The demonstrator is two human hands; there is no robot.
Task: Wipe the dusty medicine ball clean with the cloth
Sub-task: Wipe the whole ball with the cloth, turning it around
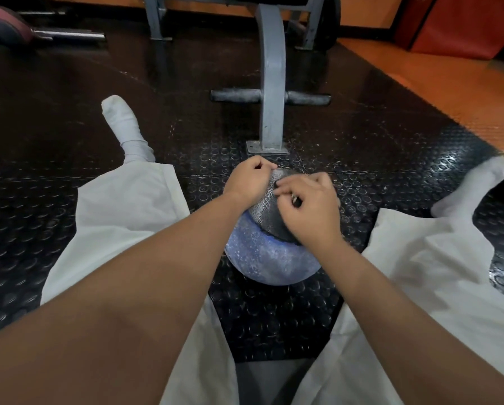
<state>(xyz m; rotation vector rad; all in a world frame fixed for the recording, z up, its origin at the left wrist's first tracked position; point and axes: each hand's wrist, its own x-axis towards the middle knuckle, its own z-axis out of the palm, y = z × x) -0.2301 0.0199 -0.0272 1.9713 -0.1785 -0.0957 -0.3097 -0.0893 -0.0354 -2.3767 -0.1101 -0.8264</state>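
The ball [269, 258] is located on the floor [361, 135], between the spread legs of the seated person; the cloth [266, 210] is laid over its upper far side.

**Hands.** The left hand [249, 181] is placed at the far left edge of the cloth, its fingers [261, 168] curled and apparently pinching the fabric; the right hand [313, 211] is placed on the near right part, its fingers [285, 190] curled down onto the cloth and gripping it. No open palm is shown.

**Progress.** The cloth is on the ball and held by both hands, so the wiping step is judged to be in hand. The exposed near face is mottled with pale patches, which is read as dust not yet removed; the covered top cannot be assessed; the underside and far side are hidden. Most of the surface is therefore judged left to do.

**Materials and shapes.** The ball is round, blue and finely speckled, with a matt, grainy skin; the cloth is dark grey, thin and woven, with a fine light pattern, and follows the curve of the ball. The floor is black rubber, studded with raised discs, slightly glossy. A grey painted steel bench frame [272, 83] is bolted down just beyond the ball.
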